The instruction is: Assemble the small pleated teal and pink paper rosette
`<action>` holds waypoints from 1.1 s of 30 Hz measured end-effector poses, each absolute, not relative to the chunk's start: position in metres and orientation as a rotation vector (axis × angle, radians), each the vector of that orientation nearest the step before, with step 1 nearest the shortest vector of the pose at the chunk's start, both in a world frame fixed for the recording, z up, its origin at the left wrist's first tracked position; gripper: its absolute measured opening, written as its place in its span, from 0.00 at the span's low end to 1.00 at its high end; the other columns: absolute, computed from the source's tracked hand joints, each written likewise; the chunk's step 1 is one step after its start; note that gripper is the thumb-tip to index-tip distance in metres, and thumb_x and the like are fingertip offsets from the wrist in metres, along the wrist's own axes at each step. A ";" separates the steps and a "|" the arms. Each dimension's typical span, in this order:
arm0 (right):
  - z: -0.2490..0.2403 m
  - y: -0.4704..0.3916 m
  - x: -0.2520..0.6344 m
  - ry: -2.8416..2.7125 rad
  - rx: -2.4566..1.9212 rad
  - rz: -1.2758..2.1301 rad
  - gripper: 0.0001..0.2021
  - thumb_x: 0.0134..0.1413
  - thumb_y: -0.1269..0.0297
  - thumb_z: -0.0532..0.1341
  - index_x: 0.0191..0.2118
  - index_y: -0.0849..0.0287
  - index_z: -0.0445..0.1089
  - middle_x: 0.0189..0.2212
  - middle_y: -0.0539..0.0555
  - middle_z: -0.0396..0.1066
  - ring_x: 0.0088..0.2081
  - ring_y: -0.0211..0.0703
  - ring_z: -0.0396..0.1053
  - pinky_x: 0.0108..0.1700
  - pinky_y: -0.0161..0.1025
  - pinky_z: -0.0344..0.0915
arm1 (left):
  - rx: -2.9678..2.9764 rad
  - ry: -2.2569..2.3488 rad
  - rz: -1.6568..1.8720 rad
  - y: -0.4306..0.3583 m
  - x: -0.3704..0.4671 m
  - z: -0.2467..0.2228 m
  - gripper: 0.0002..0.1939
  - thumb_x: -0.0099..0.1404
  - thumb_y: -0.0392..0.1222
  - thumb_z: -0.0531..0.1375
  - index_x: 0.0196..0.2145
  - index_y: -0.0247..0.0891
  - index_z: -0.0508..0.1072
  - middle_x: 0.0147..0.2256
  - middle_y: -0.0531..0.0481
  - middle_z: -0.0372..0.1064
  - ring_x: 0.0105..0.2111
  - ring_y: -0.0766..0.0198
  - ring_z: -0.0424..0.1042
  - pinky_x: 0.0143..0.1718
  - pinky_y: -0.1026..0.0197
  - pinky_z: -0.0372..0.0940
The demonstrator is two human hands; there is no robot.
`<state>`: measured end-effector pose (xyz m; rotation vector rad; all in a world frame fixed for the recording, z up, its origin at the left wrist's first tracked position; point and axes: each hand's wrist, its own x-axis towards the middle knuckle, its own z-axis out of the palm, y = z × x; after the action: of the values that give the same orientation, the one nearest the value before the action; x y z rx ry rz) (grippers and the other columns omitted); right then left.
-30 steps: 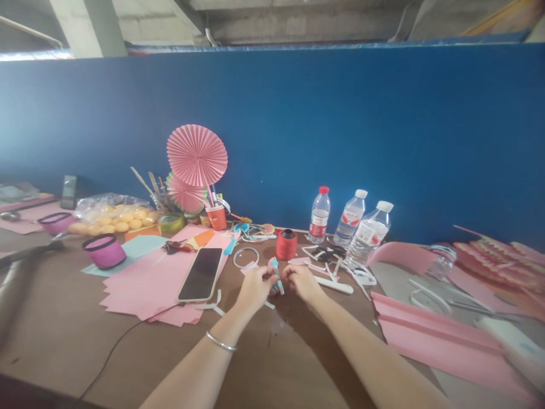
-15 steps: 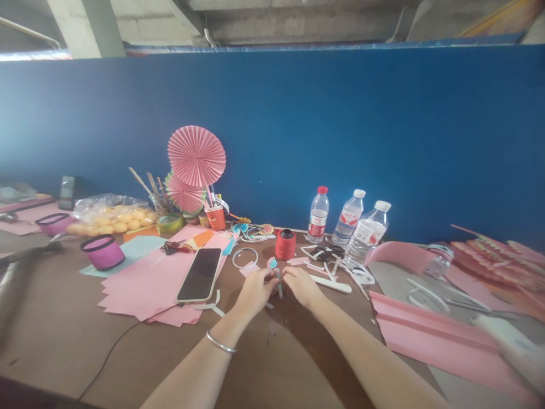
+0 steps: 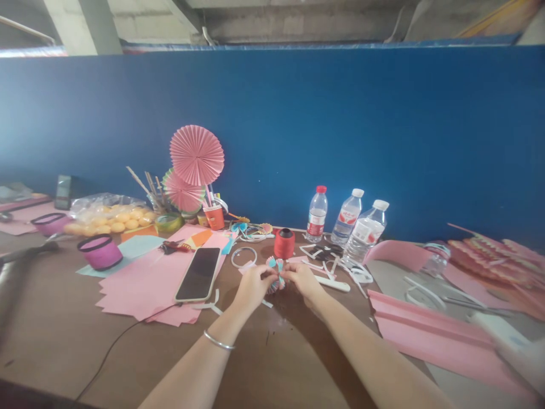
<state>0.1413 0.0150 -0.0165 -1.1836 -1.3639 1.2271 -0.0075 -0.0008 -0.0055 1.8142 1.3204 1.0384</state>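
Note:
Between my hands is a small pleated paper rosette (image 3: 276,283), pink and light blue, its folds fanned outward. My left hand (image 3: 258,285) pinches its left side, and my right hand (image 3: 301,279) pinches the right side. The fingers cover part of the folds. Just beyond the rosette stands a red thread spool (image 3: 284,244) with a dark top. A silver ring (image 3: 244,257) lies to the left of the spool. Near my right hand rests a white flat-handled tool (image 3: 334,283) among white paper strips.
Left of my hands, a phone (image 3: 198,275) lies on pink paper sheets (image 3: 138,289). Large pink paper fans (image 3: 197,154) stand in a red cup (image 3: 214,217). Water bottles (image 3: 317,215) line the back. At right, folded pink paper (image 3: 430,326) lies near a blurred hand (image 3: 525,360).
The folded paper strip between my fingers has spread into a rounder, fanned shape, with more pink and blue folds showing. My hands stay in nearly the same place.

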 end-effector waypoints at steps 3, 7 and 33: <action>-0.016 0.014 0.142 -1.417 -1.197 1.222 0.07 0.34 0.63 0.60 0.18 0.62 0.67 0.12 0.46 0.63 0.15 0.32 0.55 0.20 0.31 0.48 | 1.886 1.307 1.039 -0.003 -0.007 -0.005 0.09 0.52 0.41 0.53 0.24 0.37 0.71 0.21 0.51 0.68 0.21 0.66 0.64 0.24 0.65 0.55; -0.018 0.016 0.144 -1.466 -1.212 1.219 0.07 0.35 0.63 0.59 0.18 0.62 0.67 0.12 0.46 0.63 0.16 0.32 0.56 0.20 0.31 0.49 | 1.989 1.336 1.062 -0.004 -0.006 -0.004 0.08 0.54 0.40 0.51 0.23 0.37 0.68 0.22 0.51 0.67 0.23 0.65 0.64 0.26 0.65 0.55; -0.022 0.010 0.134 -1.321 -1.222 1.352 0.10 0.39 0.59 0.57 0.18 0.61 0.61 0.07 0.41 0.49 0.11 0.27 0.43 0.15 0.29 0.39 | 1.796 1.204 1.094 -0.007 -0.001 -0.003 0.12 0.57 0.47 0.49 0.27 0.36 0.64 0.22 0.53 0.66 0.22 0.66 0.66 0.23 0.66 0.58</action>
<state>0.1339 0.0099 -0.0218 -1.2219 -1.3214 1.3520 -0.0005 -0.0072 -0.0027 1.7955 1.2037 1.0936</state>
